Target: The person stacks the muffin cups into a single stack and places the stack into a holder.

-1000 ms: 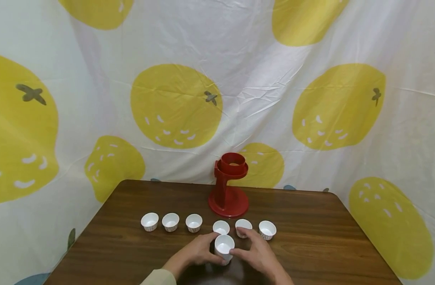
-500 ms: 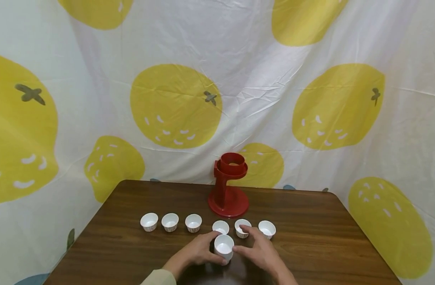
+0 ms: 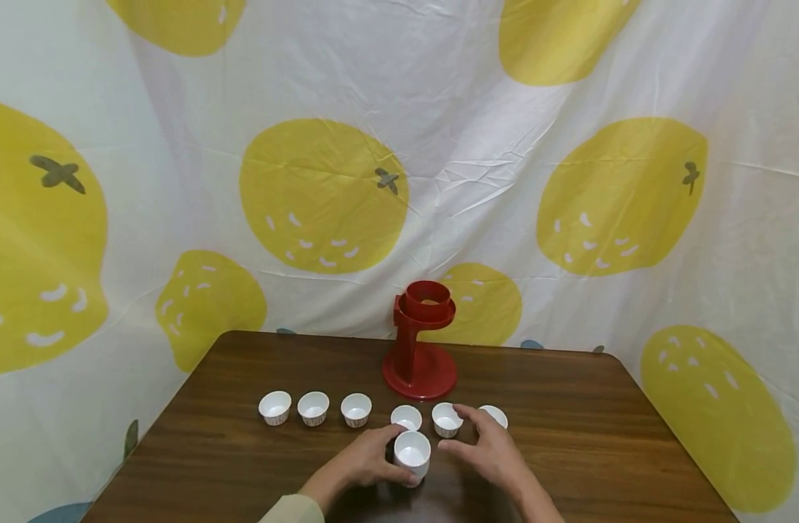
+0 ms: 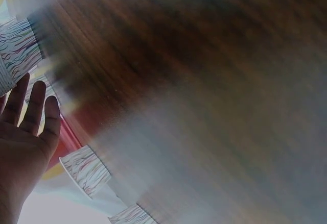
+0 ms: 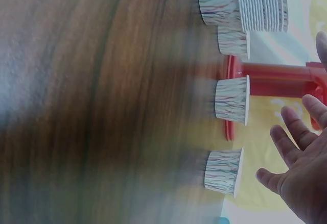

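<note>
A stack of white paper cups (image 3: 412, 454) stands on the brown table (image 3: 242, 450) near me, and my left hand (image 3: 373, 457) grips it from the left between thumb and fingers. My right hand (image 3: 478, 443) hovers just right of the stack with fingers spread, holding nothing, over the two rightmost cups. In the right wrist view the right hand (image 5: 301, 168) is spread above a single cup (image 5: 223, 171), with the stack (image 5: 260, 4) at the top. The left wrist view shows the left hand (image 4: 25, 137) beside the stack (image 4: 15, 50).
Several single white cups stand in a row, from the leftmost (image 3: 275, 407) to the rightmost (image 3: 493, 414), which my right hand partly hides. A red stand with a ring top (image 3: 420, 341) rises behind them. A lemon-print sheet (image 3: 569, 181) hangs behind the table.
My right hand has let go of the stack and moved right and back, toward the two rightmost cups. The left hand and the stack have stayed put.
</note>
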Motion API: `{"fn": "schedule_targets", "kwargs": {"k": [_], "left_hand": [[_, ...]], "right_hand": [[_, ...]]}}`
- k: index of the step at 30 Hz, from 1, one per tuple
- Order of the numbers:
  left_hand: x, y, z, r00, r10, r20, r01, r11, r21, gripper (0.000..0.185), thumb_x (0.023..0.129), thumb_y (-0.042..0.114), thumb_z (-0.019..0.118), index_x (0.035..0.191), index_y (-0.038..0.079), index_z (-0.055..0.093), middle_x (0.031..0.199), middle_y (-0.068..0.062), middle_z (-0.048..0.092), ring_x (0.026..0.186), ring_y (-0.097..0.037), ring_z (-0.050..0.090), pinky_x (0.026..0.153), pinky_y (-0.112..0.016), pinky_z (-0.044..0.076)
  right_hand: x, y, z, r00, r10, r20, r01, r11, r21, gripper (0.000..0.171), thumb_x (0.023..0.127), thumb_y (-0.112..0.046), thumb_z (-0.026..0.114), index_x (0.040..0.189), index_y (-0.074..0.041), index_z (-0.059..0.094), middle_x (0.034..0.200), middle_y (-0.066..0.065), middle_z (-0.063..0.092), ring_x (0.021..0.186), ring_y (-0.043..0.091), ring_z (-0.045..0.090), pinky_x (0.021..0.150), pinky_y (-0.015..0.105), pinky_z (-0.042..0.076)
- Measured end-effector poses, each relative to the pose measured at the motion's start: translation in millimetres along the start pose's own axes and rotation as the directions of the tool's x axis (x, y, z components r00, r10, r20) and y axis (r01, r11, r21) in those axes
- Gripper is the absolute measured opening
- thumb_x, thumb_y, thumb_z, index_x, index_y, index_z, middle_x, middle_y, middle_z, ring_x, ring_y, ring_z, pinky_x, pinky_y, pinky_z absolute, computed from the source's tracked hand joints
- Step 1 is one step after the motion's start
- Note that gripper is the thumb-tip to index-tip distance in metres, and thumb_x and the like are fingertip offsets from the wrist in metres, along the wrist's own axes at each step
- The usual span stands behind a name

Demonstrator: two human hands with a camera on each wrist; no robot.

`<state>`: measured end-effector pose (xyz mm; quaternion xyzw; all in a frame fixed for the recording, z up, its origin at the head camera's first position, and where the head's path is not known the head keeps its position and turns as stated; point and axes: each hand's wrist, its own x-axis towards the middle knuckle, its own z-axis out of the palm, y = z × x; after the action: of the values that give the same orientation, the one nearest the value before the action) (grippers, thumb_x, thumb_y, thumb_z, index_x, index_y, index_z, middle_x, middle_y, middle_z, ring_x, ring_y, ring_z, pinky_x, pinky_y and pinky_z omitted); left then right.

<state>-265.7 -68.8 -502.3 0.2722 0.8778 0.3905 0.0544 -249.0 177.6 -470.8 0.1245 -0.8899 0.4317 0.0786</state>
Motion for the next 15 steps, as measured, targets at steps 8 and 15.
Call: {"fn": "schedule_targets", "kwargs": {"k": [8,15], "left_hand": [[0.1,-1.3,0.0,1.000,0.004,-0.008,-0.004,1.000,-0.003,0.065,0.070,0.038,0.090,0.123,0.013,0.063,0.103,0.008,0.066,0.097,-0.010,0.059,0.088,-0.034,0.047],[0.4,-1.7,0.1,1.000,0.011,-0.010,-0.011,1.000,-0.007,0.063,0.069,0.036,0.091,0.121,0.013,0.064,0.101,0.010,0.066,0.095,-0.008,0.059,0.087,-0.032,0.047]], "right_hand": [[4,2,-10,0.999,0.045,-0.031,-0.045,0.999,0.000,0.067,0.076,-0.033,0.087,0.132,-0.005,0.061,0.129,0.013,0.061,0.124,0.033,0.053,0.102,0.052,0.041],[5,9,-18,0.994,0.087,-0.072,-0.085,0.996,0.030,0.063,0.081,-0.033,0.082,0.133,-0.004,0.060,0.131,0.015,0.060,0.126,0.034,0.052,0.104,0.053,0.038]]}}
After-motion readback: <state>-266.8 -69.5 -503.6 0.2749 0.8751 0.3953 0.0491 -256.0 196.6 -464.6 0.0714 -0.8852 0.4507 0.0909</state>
